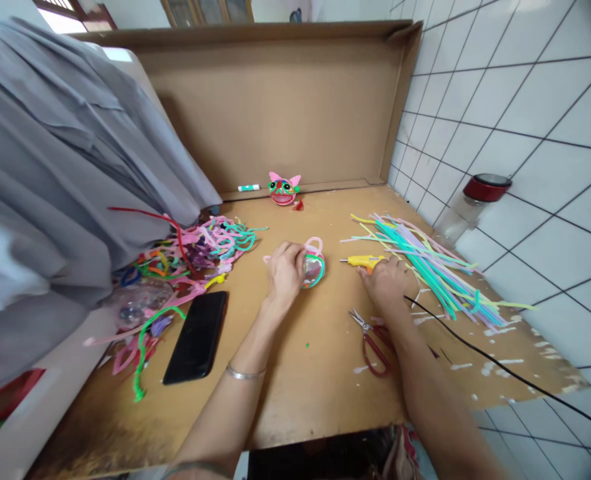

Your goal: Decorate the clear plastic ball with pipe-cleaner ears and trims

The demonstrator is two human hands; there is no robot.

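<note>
Yellow glue gun [363, 261] in head view, gripped at the rear by the right hand [388, 283], nozzle pointing left toward the craft [314, 267] mid-table, near but not touching. Left hand [286, 270] has fingers closed on the craft's left side; pink loop on top, green rim. Scissors [366, 327] lie beside right forearm, phone [196, 339] left of left arm, pipe cleaners [418, 260] on the right, marker [249, 188] at back.

white tiled wall [540, 133], right | cardboard panel [285, 107], rear | worn table [315, 393]
</note>
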